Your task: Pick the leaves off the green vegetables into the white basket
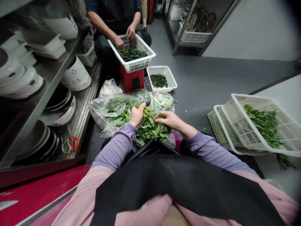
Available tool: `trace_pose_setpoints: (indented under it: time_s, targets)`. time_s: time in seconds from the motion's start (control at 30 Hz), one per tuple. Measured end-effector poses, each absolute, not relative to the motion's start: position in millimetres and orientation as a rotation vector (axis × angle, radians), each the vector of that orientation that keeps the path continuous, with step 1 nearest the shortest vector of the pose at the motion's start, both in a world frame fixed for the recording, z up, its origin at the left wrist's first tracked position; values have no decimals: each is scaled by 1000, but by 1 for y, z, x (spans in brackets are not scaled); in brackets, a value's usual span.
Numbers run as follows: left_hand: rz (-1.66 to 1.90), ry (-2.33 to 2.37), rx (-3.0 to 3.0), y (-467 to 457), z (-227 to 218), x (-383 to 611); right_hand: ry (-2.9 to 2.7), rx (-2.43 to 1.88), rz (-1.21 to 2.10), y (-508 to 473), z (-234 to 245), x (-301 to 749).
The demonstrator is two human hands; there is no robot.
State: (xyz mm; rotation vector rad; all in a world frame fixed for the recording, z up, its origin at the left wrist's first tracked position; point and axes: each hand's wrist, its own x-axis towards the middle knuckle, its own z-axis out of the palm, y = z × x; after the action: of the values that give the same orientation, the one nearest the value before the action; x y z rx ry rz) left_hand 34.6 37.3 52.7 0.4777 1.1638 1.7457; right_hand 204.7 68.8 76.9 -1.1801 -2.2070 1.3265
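A bunch of leafy green vegetables (pixel 150 127) lies on clear plastic bags (pixel 110 110) on the floor in front of me. My left hand (pixel 137 114) is closed around the stems of the bunch at its upper end. My right hand (pixel 168 119) rests on the leaves just to the right, fingers curled into the greens and pinching some of them. Both my sleeves are striped purple, and a black apron covers my lap.
A second person sits opposite, hands in a white basket (pixel 138 64) of greens on a red stool (pixel 131 78). A smaller white basket (pixel 172 81) sits beside it. Stacked white baskets (pixel 235 138) with leaves stand at right. Steel shelves (pixel 82 110) with bowls line the left; scissors (pixel 71 142) lie there.
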Motion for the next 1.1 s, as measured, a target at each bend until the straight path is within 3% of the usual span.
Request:
trace_pose_setpoints:
  time_s: [0.13, 0.37, 0.67, 0.77, 0.93, 1.1]
  targets:
    - [1682, 1158, 530, 34, 51, 36, -2192, -1232, 1259, 64, 84, 189]
    - [1575, 1108, 579, 33, 49, 33, -1721, -1103, 1992, 81, 84, 207]
    - [1603, 1212, 775, 35, 40, 34, -1399, -1110, 2304, 64, 73, 199]
    - [1569, 1233, 834, 36, 38, 33, -1628, -1103, 2161, 66, 75, 199]
    - [1551, 1244, 790, 36, 37, 31, -2210, -1162, 1402, 72, 85, 199]
    - [1590, 1288, 734, 36, 40, 29, -2465, -1198, 944, 70, 94, 200]
